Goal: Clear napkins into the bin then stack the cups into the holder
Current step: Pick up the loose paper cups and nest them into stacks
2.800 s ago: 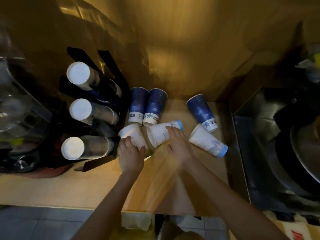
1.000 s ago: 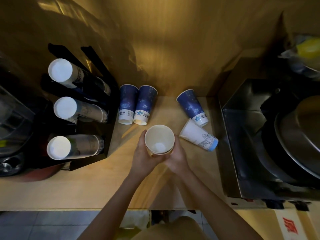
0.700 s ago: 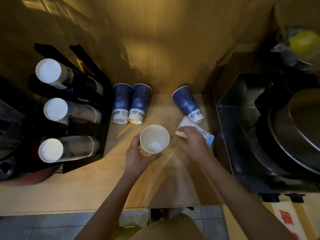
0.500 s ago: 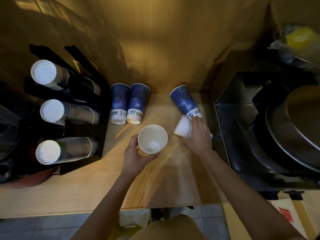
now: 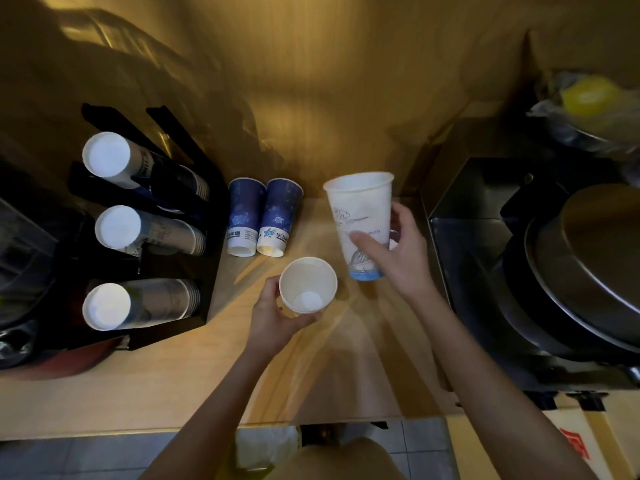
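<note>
My left hand (image 5: 273, 318) holds a stack of white paper cups (image 5: 307, 285) upright, mouth facing up, above the wooden counter (image 5: 180, 382). To its right, my right hand (image 5: 398, 251) grips another white cup with a blue base (image 5: 362, 220), lifted off the counter with its mouth tilted up and away. Two blue cups (image 5: 263, 216) lie side by side near the black cup holder (image 5: 173, 271) on the left, whose three slots hold stacks of cups. A third blue cup seen earlier is hidden behind the raised white cup.
A steel sink unit (image 5: 485, 258) with a large metal pan (image 5: 595, 271) fills the right side. A bag with a yellow item (image 5: 588, 98) sits at the far right. A golden wall closes the back. Below the counter edge is tiled floor (image 5: 69, 459).
My right hand left the stacked cups, reached right, took the white cup lying by the sink and lifted it upright. My left hand kept holding the stack in place.
</note>
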Demonstrator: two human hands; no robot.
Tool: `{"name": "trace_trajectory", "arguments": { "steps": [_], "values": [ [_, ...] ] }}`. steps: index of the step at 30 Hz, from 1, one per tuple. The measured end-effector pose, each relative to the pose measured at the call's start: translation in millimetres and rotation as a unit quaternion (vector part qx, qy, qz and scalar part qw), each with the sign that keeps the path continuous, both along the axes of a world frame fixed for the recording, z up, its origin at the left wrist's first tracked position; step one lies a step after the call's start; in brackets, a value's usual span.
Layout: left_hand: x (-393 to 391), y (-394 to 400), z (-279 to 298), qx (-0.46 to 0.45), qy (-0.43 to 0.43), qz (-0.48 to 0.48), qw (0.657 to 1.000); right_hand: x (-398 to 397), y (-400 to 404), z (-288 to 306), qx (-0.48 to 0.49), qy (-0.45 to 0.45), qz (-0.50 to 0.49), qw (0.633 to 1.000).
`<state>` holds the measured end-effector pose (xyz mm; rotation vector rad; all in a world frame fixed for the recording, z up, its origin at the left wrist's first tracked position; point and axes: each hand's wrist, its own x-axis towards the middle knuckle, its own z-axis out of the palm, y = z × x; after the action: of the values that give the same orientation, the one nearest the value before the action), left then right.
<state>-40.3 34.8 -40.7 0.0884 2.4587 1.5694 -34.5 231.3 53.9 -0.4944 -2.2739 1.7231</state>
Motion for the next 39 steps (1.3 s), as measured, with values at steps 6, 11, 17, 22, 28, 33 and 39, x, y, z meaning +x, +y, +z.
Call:
{"name": "trace_trajectory", "arguments": {
  "steps": [6, 11, 17, 22, 28, 33, 39],
  "values": [
    [1, 0, 1, 0.004, 0.0, -0.005, 1.0, 14, -41, -5, -0.18, 0.031, 0.046, 0.982],
    [-1, 1, 2, 0.003, -0.006, -0.002, 1.0, 29, -54, -46, -0.021, -0.055, 0.083, 0.995],
    [-2, 0, 3, -0.024, -0.003, -0.013, 1.0, 36, -50, -58, 0.058, -0.13, 0.143, 0.979],
    [-2, 2, 5, -0.05, 0.005, -0.016, 0.999, 31, -48, -58, 0.149, -0.134, 0.21, 0.957],
    [-10, 27, 17, -0.067, 0.022, -0.055, 0.996, 25, -20, -46, 0.065, -0.136, 0.148, 0.978],
    [-13, 78, 30, -0.066, 0.057, -0.134, 0.987, 43, 18, -35, -0.011, -0.109, 0.024, 0.994],
    [-4, 130, 23, -0.053, 0.063, -0.186, 0.979, 63, 49, -39, 0.108, -0.133, -0.051, 0.984]
  ]
}}
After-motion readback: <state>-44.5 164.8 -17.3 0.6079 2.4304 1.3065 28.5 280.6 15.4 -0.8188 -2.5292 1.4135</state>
